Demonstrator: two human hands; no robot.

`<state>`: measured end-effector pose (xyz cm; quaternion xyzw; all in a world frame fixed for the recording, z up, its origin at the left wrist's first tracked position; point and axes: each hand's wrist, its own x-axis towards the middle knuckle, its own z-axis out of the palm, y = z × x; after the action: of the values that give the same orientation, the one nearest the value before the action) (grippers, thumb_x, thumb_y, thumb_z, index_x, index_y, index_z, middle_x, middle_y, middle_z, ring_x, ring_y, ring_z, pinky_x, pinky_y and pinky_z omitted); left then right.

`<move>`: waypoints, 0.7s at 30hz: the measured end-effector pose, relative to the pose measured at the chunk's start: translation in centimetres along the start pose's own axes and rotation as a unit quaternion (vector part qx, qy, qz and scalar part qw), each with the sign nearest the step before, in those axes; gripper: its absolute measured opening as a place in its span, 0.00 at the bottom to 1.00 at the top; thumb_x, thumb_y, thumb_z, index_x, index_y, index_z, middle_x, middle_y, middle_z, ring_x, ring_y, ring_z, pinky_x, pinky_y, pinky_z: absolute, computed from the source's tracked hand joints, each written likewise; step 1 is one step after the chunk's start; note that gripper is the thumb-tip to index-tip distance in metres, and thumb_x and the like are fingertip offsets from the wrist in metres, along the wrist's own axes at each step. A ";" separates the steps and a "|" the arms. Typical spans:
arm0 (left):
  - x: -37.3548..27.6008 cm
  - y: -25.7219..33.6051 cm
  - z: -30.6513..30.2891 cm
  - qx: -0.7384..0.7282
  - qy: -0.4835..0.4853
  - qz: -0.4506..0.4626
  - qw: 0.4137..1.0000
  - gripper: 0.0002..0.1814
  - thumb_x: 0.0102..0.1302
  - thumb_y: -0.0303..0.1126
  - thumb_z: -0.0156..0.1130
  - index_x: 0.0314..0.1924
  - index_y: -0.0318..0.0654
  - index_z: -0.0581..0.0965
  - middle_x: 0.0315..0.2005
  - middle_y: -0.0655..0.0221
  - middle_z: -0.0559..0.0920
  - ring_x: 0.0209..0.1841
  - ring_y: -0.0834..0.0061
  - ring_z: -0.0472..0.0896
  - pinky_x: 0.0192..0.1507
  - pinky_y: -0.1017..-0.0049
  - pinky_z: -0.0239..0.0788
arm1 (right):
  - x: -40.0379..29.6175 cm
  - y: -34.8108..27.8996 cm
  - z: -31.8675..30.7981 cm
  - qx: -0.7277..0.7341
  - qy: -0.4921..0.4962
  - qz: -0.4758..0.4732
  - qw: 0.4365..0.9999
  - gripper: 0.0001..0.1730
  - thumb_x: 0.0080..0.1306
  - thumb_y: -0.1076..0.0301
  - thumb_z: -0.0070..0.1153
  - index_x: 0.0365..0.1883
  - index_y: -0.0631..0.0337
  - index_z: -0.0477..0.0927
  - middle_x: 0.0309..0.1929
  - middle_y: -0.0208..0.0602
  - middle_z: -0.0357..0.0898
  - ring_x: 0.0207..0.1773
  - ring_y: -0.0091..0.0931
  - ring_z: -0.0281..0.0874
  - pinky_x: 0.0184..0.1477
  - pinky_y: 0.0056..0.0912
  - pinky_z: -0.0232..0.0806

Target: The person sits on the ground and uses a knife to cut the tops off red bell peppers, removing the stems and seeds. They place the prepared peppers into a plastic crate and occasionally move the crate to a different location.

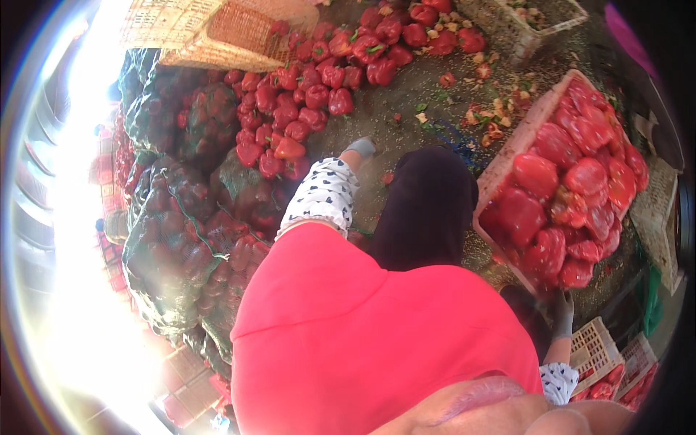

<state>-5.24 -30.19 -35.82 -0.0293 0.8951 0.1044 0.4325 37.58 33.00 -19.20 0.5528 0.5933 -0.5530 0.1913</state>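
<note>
My left hand (363,145), in a pale glove below a white patterned sleeve, reaches over the dirty floor near a heap of red bell peppers (318,97); its fingers are too small and blurred to judge. My right hand (564,314), also in a pale glove, is at the near corner of a pink plastic crate (519,133) filled with wet-looking, opened red peppers (535,175). Whether its fingers grip the crate is hidden. The crate stands tilted in the picture, to the right of my dark-trousered knee (427,206).
Green mesh sacks of peppers (174,239) line the left side. A yellow crate (239,35) lies tipped by the heap. Another crate (535,32) stands at the top right. Pepper cores and seeds (492,117) litter the floor. Smaller crates (595,345) with peppers are at the lower right.
</note>
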 end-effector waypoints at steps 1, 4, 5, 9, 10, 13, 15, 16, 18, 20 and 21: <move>1.0 -0.6 0.7 -0.004 0.010 0.012 1.000 0.27 0.57 0.49 0.65 0.52 0.38 0.82 0.49 0.49 0.84 0.52 0.51 0.82 0.55 0.59 0.72 | 1.0 0.8 -0.6 -0.048 -0.006 -0.043 0.998 0.18 0.69 0.58 0.56 0.51 0.60 0.77 0.38 0.33 0.79 0.35 0.25 0.78 0.33 0.26 0.69; 3.1 -1.7 2.2 -0.031 0.041 0.031 0.998 0.28 0.60 0.50 0.65 0.52 0.35 0.82 0.44 0.48 0.85 0.47 0.50 0.83 0.51 0.61 0.73 | 3.8 5.9 -3.7 -0.124 -0.025 -0.147 0.981 0.17 0.68 0.63 0.56 0.52 0.61 0.76 0.42 0.36 0.79 0.44 0.27 0.78 0.42 0.27 0.71; 3.7 -1.5 2.9 -0.052 0.057 0.027 0.997 0.28 0.60 0.50 0.65 0.52 0.36 0.82 0.45 0.48 0.85 0.48 0.50 0.83 0.51 0.61 0.73 | 4.0 6.0 -4.2 -0.133 -0.023 -0.140 0.981 0.17 0.68 0.63 0.56 0.52 0.61 0.76 0.43 0.35 0.79 0.44 0.26 0.78 0.42 0.27 0.71; 7.3 0.7 3.1 -0.149 0.108 -0.003 0.983 0.23 0.58 0.42 0.61 0.52 0.40 0.82 0.51 0.49 0.83 0.57 0.48 0.80 0.58 0.58 0.72 | 2.6 4.6 -2.2 -0.163 0.003 -0.016 0.986 0.17 0.68 0.64 0.56 0.53 0.61 0.76 0.43 0.35 0.78 0.44 0.26 0.78 0.42 0.27 0.71; 7.6 2.3 1.8 -0.141 0.118 -0.020 0.983 0.24 0.59 0.42 0.61 0.53 0.40 0.82 0.52 0.48 0.82 0.57 0.48 0.80 0.58 0.58 0.72 | 2.6 4.3 -1.6 -0.171 0.010 0.001 0.985 0.17 0.69 0.64 0.56 0.53 0.61 0.76 0.43 0.35 0.78 0.44 0.26 0.78 0.42 0.27 0.71; 6.3 5.9 -4.0 -0.122 0.200 -0.062 0.970 0.25 0.59 0.42 0.63 0.56 0.40 0.79 0.53 0.48 0.81 0.58 0.47 0.78 0.60 0.58 0.70 | 2.7 3.4 -0.3 -0.190 0.011 0.038 0.981 0.17 0.69 0.64 0.56 0.53 0.61 0.76 0.43 0.35 0.78 0.45 0.26 0.78 0.43 0.27 0.71; 9.0 5.5 -6.0 -0.118 0.315 -0.061 0.940 0.26 0.59 0.43 0.64 0.57 0.40 0.77 0.53 0.48 0.79 0.59 0.47 0.75 0.63 0.58 0.67 | 2.6 2.8 0.6 -0.192 0.009 0.057 0.980 0.18 0.69 0.64 0.56 0.54 0.61 0.76 0.43 0.35 0.78 0.45 0.26 0.78 0.43 0.27 0.71; 9.9 6.1 -7.4 -0.130 0.394 -0.054 0.908 0.27 0.59 0.44 0.64 0.57 0.41 0.77 0.54 0.49 0.78 0.60 0.48 0.73 0.64 0.58 0.65 | 2.5 2.8 0.9 -0.194 0.012 0.065 0.979 0.18 0.69 0.64 0.56 0.54 0.61 0.76 0.44 0.35 0.78 0.45 0.26 0.78 0.43 0.27 0.71; 12.1 6.4 -10.8 -0.162 0.524 -0.009 0.836 0.28 0.59 0.45 0.65 0.57 0.40 0.76 0.55 0.50 0.76 0.62 0.48 0.71 0.66 0.57 0.61 | 2.4 2.4 1.5 -0.195 0.014 0.076 0.978 0.18 0.69 0.64 0.56 0.54 0.61 0.75 0.44 0.35 0.78 0.45 0.26 0.78 0.43 0.27 0.71; 13.4 7.5 -15.0 -0.196 0.572 0.011 0.796 0.29 0.59 0.47 0.66 0.57 0.40 0.75 0.57 0.49 0.75 0.63 0.48 0.70 0.66 0.56 0.61 | 2.2 2.4 2.3 -0.192 0.017 0.085 0.978 0.18 0.69 0.64 0.56 0.54 0.61 0.75 0.44 0.35 0.78 0.45 0.26 0.78 0.44 0.27 0.71; 13.2 8.8 -17.5 -0.210 0.570 -0.010 0.794 0.30 0.59 0.49 0.66 0.57 0.40 0.75 0.58 0.48 0.75 0.63 0.48 0.70 0.66 0.56 0.61 | 2.1 2.4 2.6 -0.191 0.020 0.089 0.977 0.18 0.69 0.64 0.56 0.54 0.61 0.75 0.44 0.35 0.78 0.45 0.26 0.77 0.44 0.27 0.71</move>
<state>-28.18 -24.84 -34.08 -0.1830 0.9352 0.2496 -0.1720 37.98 31.12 -22.83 0.5671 0.6403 -0.3994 0.3300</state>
